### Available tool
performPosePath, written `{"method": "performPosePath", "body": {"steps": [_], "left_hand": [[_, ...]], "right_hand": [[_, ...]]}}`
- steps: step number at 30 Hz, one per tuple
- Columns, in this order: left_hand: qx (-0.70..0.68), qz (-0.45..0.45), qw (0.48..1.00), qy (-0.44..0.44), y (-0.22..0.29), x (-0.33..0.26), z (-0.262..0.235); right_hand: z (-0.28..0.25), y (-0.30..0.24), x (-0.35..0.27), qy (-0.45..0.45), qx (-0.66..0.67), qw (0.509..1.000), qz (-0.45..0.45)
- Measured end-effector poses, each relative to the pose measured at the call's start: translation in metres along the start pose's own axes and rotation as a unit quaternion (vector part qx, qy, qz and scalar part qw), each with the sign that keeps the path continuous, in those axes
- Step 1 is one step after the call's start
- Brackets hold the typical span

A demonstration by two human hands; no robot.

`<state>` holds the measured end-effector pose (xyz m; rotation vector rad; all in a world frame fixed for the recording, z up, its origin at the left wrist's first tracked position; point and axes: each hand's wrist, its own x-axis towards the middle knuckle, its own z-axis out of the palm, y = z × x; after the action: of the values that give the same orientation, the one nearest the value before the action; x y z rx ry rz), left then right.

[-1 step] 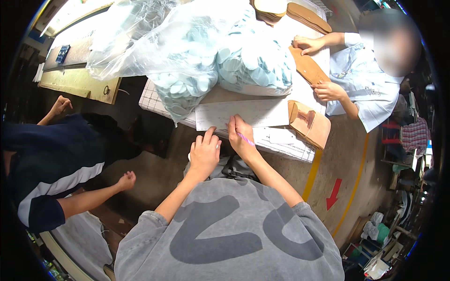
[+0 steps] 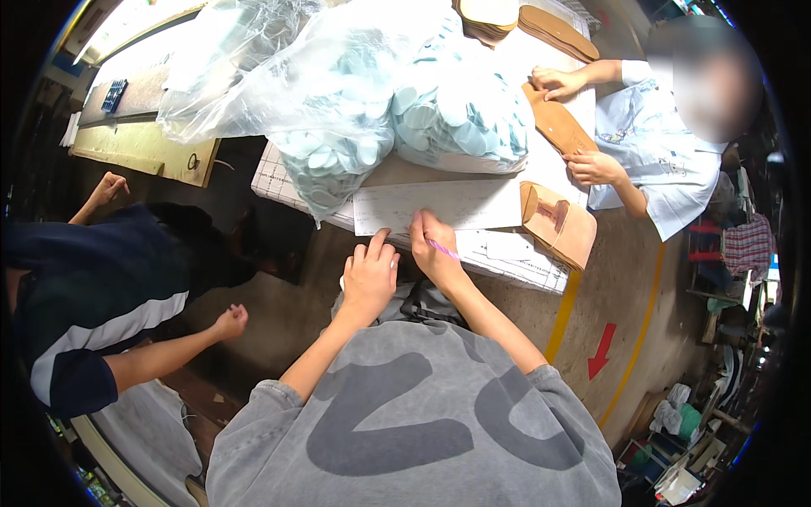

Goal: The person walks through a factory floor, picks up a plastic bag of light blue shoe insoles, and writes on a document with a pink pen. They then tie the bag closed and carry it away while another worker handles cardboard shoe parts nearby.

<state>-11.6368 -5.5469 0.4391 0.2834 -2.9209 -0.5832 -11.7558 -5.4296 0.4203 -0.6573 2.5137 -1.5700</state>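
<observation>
A long white sheet of paper (image 2: 473,203) with faint handwriting lies along the near edge of the stacked white boards. My right hand (image 2: 432,241) is closed round a pen with purple and white stripes (image 2: 443,250), its fingertips over the paper; the pen's tip is hidden. At the paper's lower left edge rests my left hand (image 2: 369,275), index finger stretched out to touch it and the other fingers loosely bent. Just beyond the paper stand clear plastic bags (image 2: 460,110) full of pale blue flat round-ended pieces.
Stacked brown insole-shaped pieces (image 2: 557,224) lie right of the paper, with more stacks (image 2: 556,32) at the far right. Across the corner, a person in light blue (image 2: 655,156) holds a brown piece (image 2: 559,122). Another person in dark clothing (image 2: 101,296) is close on my left.
</observation>
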Motion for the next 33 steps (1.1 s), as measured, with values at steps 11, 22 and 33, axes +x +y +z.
{"method": "performPosePath", "body": {"steps": [11,22,33], "left_hand": [[-0.093,0.041,0.992,0.079,0.001,0.009,-0.001],[-0.089,0.224,0.966,-0.091,0.023,0.020,0.004],[-0.079,0.239,0.965,-0.069,0.022,0.018,0.007]], "right_hand": [[-0.057,0.020,-0.009,0.063,0.163,0.973,0.149],[-0.068,0.038,-0.052,0.113,0.132,0.970,0.168],[-0.075,0.037,-0.062,0.178,0.196,0.954,0.143]]}}
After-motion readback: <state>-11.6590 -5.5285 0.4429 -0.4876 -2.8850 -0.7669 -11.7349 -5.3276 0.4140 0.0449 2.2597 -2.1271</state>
